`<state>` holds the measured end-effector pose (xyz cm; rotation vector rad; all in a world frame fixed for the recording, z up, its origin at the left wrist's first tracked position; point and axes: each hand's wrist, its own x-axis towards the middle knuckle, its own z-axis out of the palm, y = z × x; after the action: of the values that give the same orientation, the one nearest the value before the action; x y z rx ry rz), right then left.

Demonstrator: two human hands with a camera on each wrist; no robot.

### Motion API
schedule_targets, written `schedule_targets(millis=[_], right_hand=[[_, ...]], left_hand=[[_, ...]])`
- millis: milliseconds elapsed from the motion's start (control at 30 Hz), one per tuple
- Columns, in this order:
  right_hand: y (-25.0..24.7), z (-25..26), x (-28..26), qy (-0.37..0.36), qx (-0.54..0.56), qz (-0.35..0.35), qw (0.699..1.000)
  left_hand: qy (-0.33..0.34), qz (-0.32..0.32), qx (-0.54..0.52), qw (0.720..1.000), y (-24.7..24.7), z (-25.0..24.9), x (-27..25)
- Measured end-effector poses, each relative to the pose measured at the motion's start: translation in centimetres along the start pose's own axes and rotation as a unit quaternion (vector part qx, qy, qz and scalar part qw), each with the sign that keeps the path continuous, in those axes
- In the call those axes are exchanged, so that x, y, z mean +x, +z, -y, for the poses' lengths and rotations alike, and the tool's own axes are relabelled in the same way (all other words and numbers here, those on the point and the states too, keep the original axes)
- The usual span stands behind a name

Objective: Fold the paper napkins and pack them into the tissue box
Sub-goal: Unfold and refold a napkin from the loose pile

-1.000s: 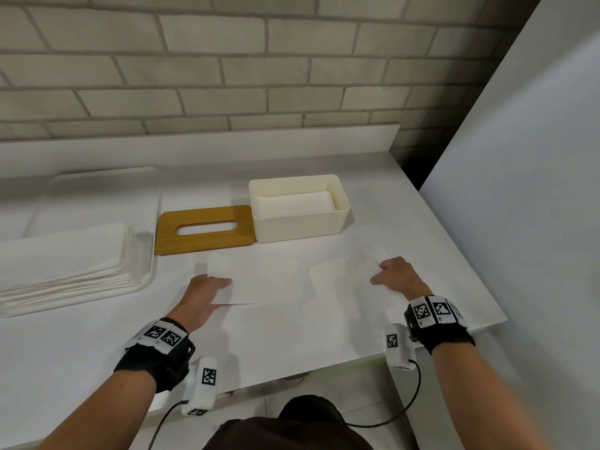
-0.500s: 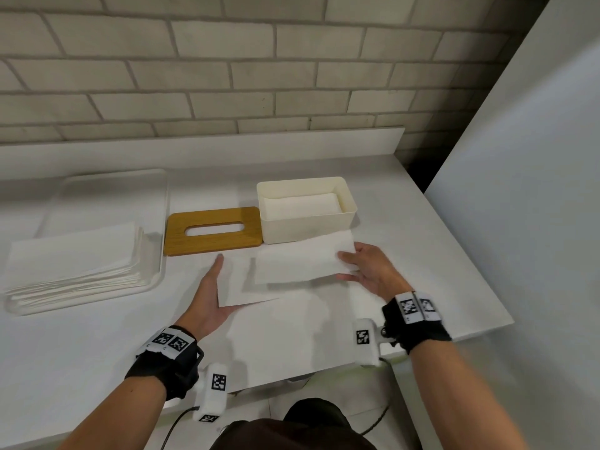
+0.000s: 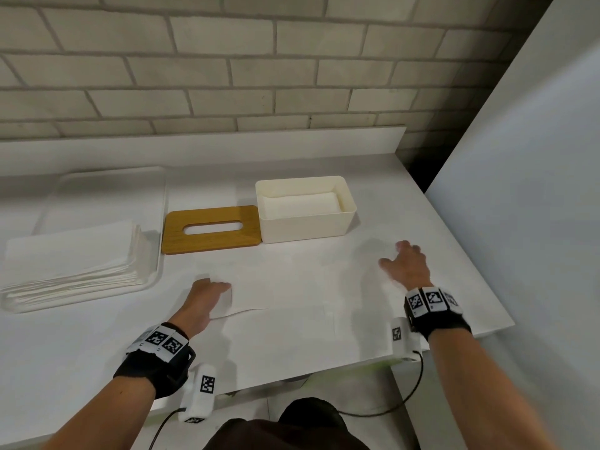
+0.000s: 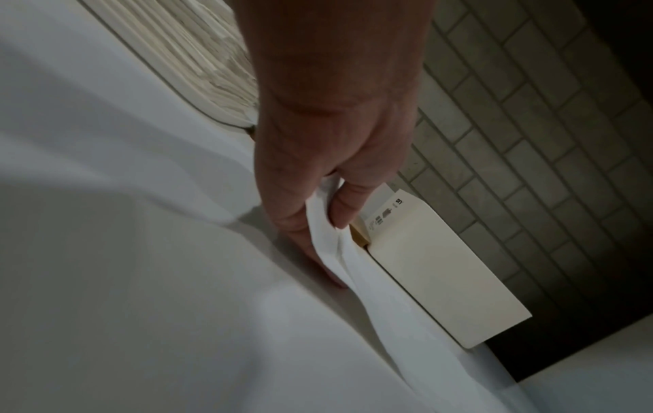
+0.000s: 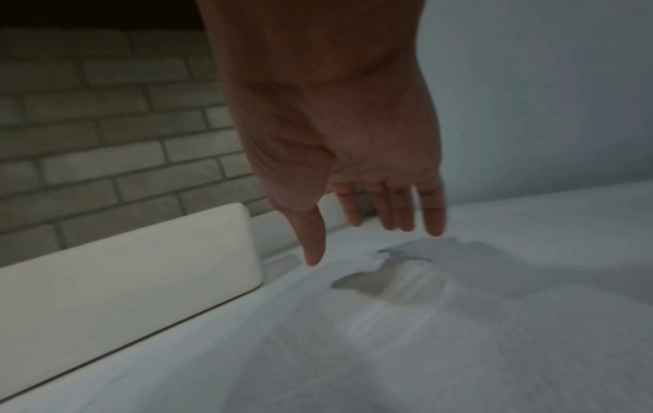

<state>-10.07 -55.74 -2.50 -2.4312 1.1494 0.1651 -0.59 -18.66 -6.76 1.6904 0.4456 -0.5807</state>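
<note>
A white paper napkin [image 3: 285, 287] lies on the white table in front of the cream tissue box [image 3: 349, 219], hard to make out against the surface. My left hand [image 3: 224, 289] pinches its folded left edge; in the left wrist view the thumb and fingers of that hand [image 4: 328, 220] hold the doubled napkin [image 4: 357, 268] beside the box [image 4: 441, 279]. My right hand [image 3: 394, 254] hovers open over the napkin's right part, with its fingers [image 5: 433, 215] straight and a little above the paper. The box holds folded napkins [image 3: 302, 204].
A wooden lid [image 3: 211, 228] with a slot lies flat left of the box. A clear tray [image 3: 152, 277] at the left holds a stack of unfolded napkins [image 3: 71, 251]. A brick wall stands behind and a white panel to the right. The table's front edge is near my wrists.
My right hand carried the napkin's right half over to the left, let it go and has moved back to the right, open. My left hand now pinches the edge.
</note>
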Motion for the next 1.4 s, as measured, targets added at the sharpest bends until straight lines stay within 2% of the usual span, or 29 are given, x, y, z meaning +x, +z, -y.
schedule_targets(millis=[100, 233, 333, 433, 567, 700, 867, 933, 1033, 1200, 1267, 1333, 1400], right_hand=[[0.6, 1.0, 0.3, 0.093, -0.074, 0.048, 0.992], [1.4, 2.5, 0.8, 0.103, 0.015, 0.080, 0.991], [1.1, 3.3, 0.7, 0.100, 0.087, 0.078, 0.988], [-0.7, 4.3, 0.2, 0.047, 0.131, 0.029, 0.990], [-4.8, 6.2, -1.3, -0.072, 0.166, -0.024, 0.983], [-8.5, 8.2, -3.5, -0.153, 0.295, 0.026, 0.943], [-10.0, 10.1, -5.0, -0.137, 0.453, 0.151, 0.868], [-8.8, 11.2, -5.7, -0.135, 0.486, 0.200, 0.840], [-4.3, 13.0, -6.6, -0.110, 0.491, 0.255, 0.826], [5.1, 14.1, -7.1, -0.040, 0.421, 0.325, 0.846], [7.5, 14.1, -7.2, -0.021, 0.395, 0.334, 0.855], [9.0, 14.1, -7.5, -0.018, 0.373, 0.341, 0.863], [9.4, 13.8, -7.4, -0.031, 0.350, 0.325, 0.878]], left_hand=[[0.013, -0.009, -0.003, 1.000, 0.0, -0.6, -0.5], [0.011, -0.043, 0.002, 0.999, -1.2, -0.6, -0.1], [0.006, -0.057, -0.007, 0.998, -2.3, -0.7, 0.1], [0.003, -0.072, -0.001, 0.997, -3.1, -0.6, 0.4], [0.008, -0.066, 0.007, 0.998, -3.5, -0.4, 0.6], [0.009, -0.056, 0.004, 0.998, -3.4, -0.5, 0.7], [-0.018, -0.010, -0.036, 0.999, -3.4, -0.9, 0.2], [-0.033, 0.019, -0.054, 0.998, -3.6, -0.6, 0.4], [-0.063, 0.072, -0.090, 0.991, -3.9, -0.8, -0.2], [-0.054, 0.177, -0.225, 0.957, -4.4, -1.5, -1.3], [-0.054, 0.206, -0.231, 0.949, -4.7, -1.5, -1.3], [-0.047, 0.199, -0.197, 0.959, -4.7, -1.2, -1.1], [-0.047, 0.149, -0.135, 0.978, -4.3, -0.7, -0.6]])
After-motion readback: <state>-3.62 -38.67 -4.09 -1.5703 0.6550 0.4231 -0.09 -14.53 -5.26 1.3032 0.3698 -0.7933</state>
